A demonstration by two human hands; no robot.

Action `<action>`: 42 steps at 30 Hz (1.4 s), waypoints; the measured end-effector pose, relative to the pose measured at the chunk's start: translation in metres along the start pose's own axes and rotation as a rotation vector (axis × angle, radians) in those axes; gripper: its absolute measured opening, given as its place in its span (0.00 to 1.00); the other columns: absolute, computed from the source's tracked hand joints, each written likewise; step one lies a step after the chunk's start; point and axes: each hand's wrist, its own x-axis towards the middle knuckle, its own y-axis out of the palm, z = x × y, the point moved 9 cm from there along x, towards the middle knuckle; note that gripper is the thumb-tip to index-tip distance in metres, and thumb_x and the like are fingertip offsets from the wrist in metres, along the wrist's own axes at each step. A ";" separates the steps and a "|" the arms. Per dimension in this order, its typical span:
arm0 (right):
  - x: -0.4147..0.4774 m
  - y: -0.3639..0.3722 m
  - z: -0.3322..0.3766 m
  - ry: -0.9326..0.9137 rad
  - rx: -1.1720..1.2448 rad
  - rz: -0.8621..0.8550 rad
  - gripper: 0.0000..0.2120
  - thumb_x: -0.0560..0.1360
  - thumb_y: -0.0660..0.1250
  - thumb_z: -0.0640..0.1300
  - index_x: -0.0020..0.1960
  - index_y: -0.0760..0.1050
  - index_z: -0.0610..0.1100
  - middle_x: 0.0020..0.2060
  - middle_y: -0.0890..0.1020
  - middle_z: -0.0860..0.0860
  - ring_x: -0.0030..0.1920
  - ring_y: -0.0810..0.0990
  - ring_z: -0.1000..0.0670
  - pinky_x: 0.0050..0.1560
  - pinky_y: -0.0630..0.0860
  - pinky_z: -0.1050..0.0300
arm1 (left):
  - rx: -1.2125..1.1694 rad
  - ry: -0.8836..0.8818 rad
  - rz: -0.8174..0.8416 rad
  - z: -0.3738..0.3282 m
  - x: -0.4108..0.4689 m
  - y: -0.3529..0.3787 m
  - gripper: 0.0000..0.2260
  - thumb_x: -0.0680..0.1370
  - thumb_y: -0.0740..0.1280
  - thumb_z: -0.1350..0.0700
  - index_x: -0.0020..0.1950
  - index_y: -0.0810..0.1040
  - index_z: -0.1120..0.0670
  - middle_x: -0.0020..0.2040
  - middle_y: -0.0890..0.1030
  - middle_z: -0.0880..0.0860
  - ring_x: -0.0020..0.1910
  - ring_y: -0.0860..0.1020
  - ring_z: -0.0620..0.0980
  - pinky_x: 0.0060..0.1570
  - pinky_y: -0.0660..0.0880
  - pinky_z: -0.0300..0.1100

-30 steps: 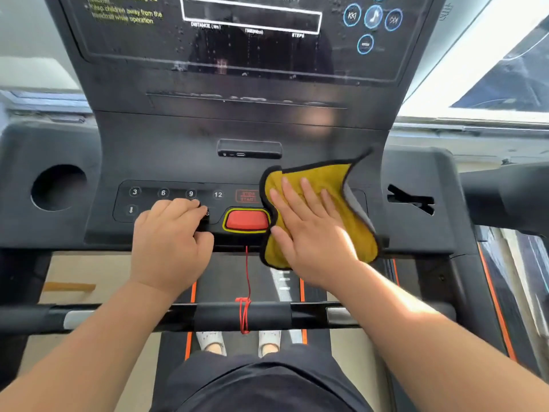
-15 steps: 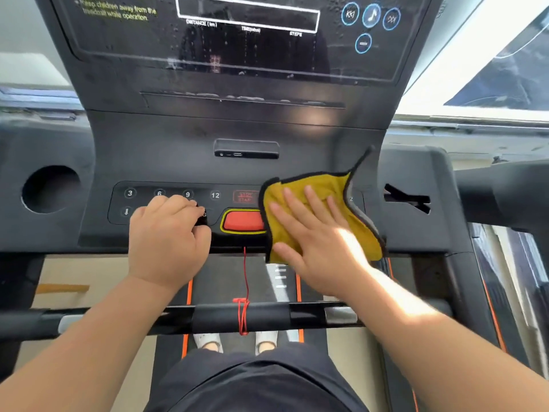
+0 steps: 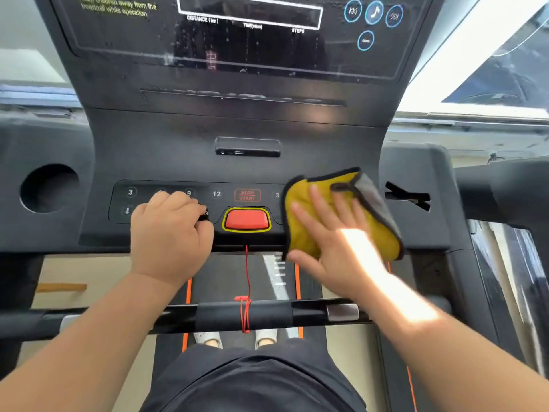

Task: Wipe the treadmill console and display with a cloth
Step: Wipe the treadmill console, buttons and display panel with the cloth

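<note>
The black treadmill console (image 3: 237, 126) fills the view, with its dark display (image 3: 249, 40) at the top, spotted with droplets. A yellow cloth (image 3: 303, 230) with black edging and a grey underside lies on the right half of the button panel. My right hand (image 3: 335, 245) presses flat on the cloth, fingers spread. My left hand (image 3: 169, 236) is curled over the front edge of the console, covering part of the left speed buttons. The red safety key (image 3: 247, 220) sits between both hands.
A round cup holder (image 3: 49, 188) is at the left, a slotted tray (image 3: 407, 197) at the right. A red cord (image 3: 246, 292) runs from the safety key down to the black handlebar (image 3: 243, 316). The belt and my feet lie below.
My right hand has slid the cloth to the right across the button panel, uncovering the area beside the red key. The cloth's top right corner has folded over. My left hand has stayed put.
</note>
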 end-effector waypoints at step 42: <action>0.080 -0.017 0.002 -0.032 0.018 0.047 0.36 0.80 0.36 0.69 0.83 0.34 0.55 0.83 0.36 0.54 0.83 0.35 0.45 0.82 0.43 0.41 | 0.070 -0.032 0.155 0.008 0.033 0.012 0.16 0.70 0.62 0.56 0.50 0.85 0.59 0.53 0.84 0.56 0.49 0.78 0.63 0.47 0.76 0.55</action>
